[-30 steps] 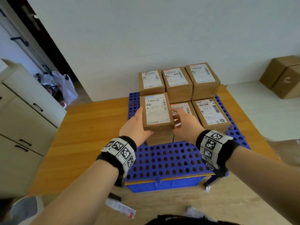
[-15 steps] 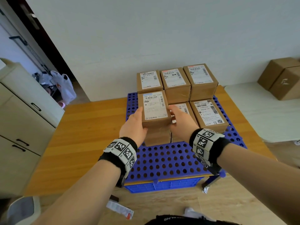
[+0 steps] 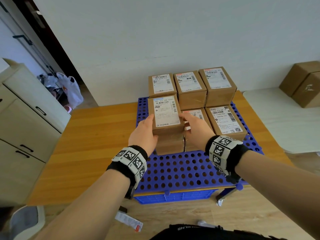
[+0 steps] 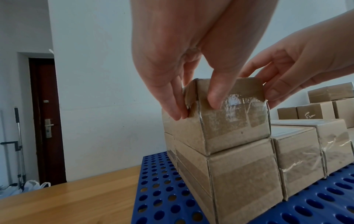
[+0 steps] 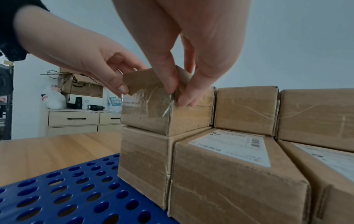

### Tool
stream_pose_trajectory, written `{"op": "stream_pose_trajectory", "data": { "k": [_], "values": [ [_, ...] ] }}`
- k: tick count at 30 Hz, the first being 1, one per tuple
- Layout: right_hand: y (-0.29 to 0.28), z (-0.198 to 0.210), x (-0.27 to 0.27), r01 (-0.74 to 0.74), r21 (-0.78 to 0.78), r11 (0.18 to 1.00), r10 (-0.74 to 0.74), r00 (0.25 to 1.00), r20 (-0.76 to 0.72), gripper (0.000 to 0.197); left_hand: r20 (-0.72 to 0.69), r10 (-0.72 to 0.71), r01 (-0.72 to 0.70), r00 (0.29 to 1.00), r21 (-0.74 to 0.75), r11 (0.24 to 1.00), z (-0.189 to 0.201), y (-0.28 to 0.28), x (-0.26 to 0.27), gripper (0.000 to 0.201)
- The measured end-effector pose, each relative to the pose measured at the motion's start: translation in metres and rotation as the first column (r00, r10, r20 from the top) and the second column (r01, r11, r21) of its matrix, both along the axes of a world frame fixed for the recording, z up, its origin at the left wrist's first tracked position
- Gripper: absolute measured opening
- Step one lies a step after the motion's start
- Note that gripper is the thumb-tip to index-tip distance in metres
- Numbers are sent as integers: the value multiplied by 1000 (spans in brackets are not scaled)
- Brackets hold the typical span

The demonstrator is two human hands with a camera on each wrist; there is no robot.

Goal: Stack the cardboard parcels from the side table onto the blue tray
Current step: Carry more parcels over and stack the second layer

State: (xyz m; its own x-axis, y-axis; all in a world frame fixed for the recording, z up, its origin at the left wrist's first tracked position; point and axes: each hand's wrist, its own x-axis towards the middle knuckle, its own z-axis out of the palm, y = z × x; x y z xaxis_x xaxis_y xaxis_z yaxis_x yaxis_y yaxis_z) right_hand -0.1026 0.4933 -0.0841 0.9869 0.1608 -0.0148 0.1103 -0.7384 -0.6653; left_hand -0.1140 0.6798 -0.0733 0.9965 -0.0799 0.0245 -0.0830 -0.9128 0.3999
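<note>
The top parcel has come down since a moment ago and now sits flat on the parcel under it, at the front left of the stack on the blue tray. That means this box is about placed, and letting go looks like the next thing. The left hand holds its left side and the right hand holds its right side, fingers curled on the edges. Its front edge looks lined up with the box below. The tray has bare room in front. More boxes wait on the side table, well apart.
</note>
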Motion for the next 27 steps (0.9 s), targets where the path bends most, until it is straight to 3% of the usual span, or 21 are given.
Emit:
{"op": "stream_pose_trajectory", "data": {
  "k": [27],
  "values": [
    [1, -1, 1, -7, -29, 1000, 8, 1000, 29, 57, -1, -11, 11, 1000, -6, 1000, -2, 0, 7, 71]
  ]
}}
